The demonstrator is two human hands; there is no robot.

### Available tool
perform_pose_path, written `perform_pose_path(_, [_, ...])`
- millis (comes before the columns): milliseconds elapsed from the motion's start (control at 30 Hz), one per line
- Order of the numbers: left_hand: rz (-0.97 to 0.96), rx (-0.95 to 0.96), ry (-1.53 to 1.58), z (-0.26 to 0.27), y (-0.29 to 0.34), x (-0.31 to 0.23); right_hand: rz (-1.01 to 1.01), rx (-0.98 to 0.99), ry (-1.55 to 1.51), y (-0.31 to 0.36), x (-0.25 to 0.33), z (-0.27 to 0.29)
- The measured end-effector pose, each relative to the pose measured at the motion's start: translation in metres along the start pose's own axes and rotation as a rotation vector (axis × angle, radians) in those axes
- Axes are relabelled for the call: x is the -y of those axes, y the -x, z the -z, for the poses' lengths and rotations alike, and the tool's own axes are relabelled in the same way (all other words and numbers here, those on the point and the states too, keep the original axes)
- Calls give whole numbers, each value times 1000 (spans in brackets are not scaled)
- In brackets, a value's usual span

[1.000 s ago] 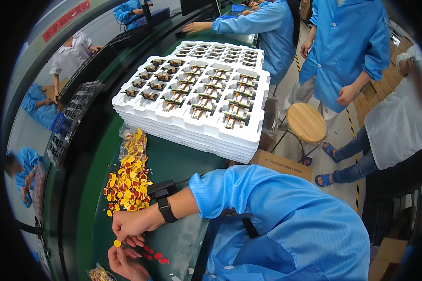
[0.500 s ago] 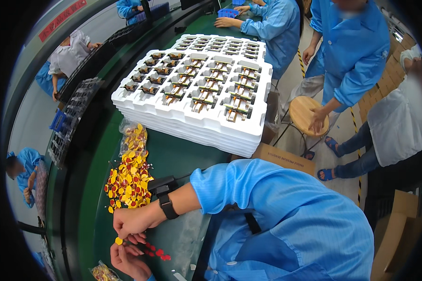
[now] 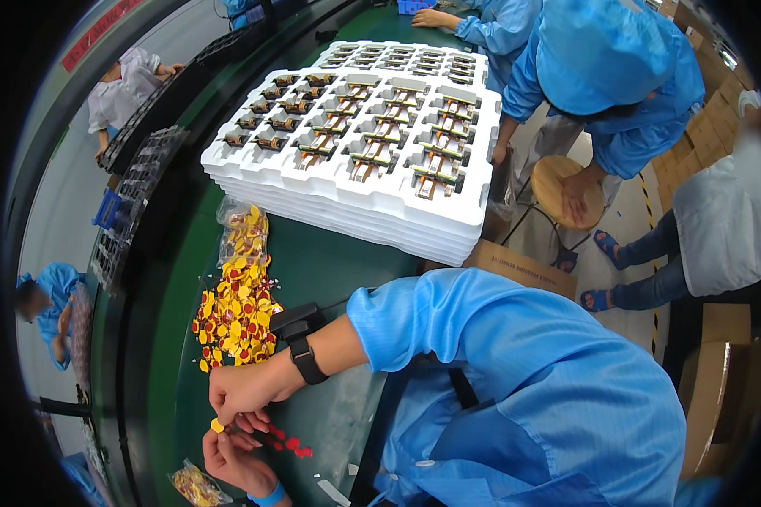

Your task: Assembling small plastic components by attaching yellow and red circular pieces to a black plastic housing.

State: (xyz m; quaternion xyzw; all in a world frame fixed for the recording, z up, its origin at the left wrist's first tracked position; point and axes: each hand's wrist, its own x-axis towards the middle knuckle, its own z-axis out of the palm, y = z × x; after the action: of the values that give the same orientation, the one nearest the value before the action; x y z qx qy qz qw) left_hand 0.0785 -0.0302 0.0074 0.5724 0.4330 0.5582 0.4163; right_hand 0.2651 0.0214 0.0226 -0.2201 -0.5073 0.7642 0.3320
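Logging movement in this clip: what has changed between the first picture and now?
The co-worker by the round stool, upright before, has bent down, and one co-worker's hand, which hung free, now rests on the seat. The left hand still holds the yellow piece, the right hand close against it; the loose pieces and white trays stay put.

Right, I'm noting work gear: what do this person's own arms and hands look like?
The right hand is bare, with a black wrist strap, a boxy black device with thin cable, and a striped blue sleeve. The bare left hand has a blue band or cuff.
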Motion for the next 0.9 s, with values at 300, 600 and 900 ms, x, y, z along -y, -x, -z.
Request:
perform_pose_path(300, [-92,2,-160,0,3,4,0,-15,-60,0,0,1])
perform_pose_path(600, [-95,-39,-169,-1,4,5,-7,-12,-45,-1,0,0])
perform_pose_path(900, [-123,-27,-215,-1,5,3,-1,-5,-27,-2,-1,0])
